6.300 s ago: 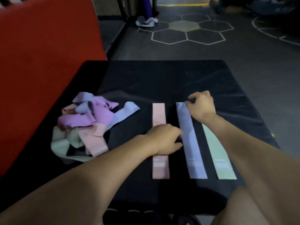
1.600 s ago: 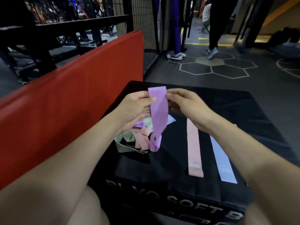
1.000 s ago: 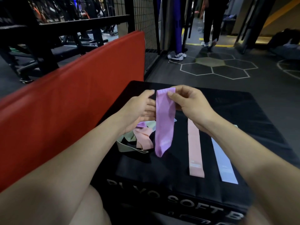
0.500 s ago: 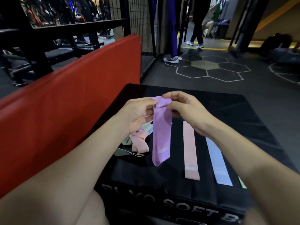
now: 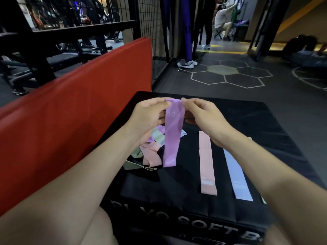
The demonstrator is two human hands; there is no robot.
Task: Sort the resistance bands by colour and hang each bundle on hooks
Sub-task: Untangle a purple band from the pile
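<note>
Purple band hangs above the box, its top edge pinched by left hand and right hand. Pink band lies flat nearby. Risk: a twisted lay-down (limp fabric) could overlap pink, muddling colours.

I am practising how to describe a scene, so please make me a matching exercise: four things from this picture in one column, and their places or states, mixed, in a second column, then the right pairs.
Things
1. purple band
2. pink band
3. blue band
4. tangled pile of bands

Places or states
A. lies flat, at the right of the pink one
B. loose heap under the left hand
C. hangs down, pinched at its top by both hands, the right hand too
D. lies flat, straight, in the middle of the black box

Pairs: 1-C, 2-D, 3-A, 4-B
</note>
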